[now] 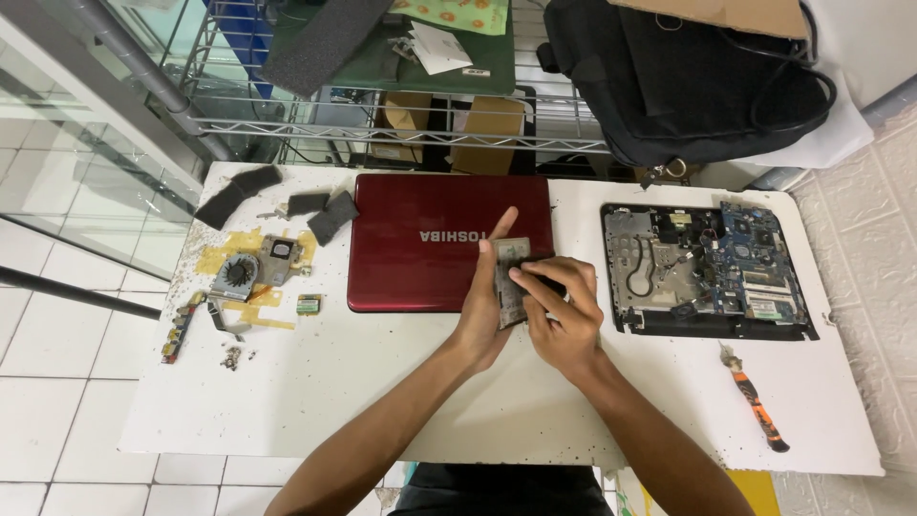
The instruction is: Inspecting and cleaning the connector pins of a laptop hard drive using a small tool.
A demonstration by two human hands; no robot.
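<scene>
Both my hands meet over the middle of the white table [325,392]. My left hand [485,306] grips a flat grey metal drive-like part [510,277] from the left, thumb up along its edge. My right hand [564,315] clasps the same part from the right, fingers curled over its face. Just behind them lies a closed red laptop lid [420,239]. An opened laptop base [707,272] with its blue circuit board exposed lies to the right of my right hand.
A cooling fan with copper heat pipe [250,268], yellow tape, a small chip [308,304] and dark foam pieces [239,191] lie at the left. An orange-handled screwdriver [757,406] rests at the right front. A black bag [688,76] and wire shelf [401,129] stand behind.
</scene>
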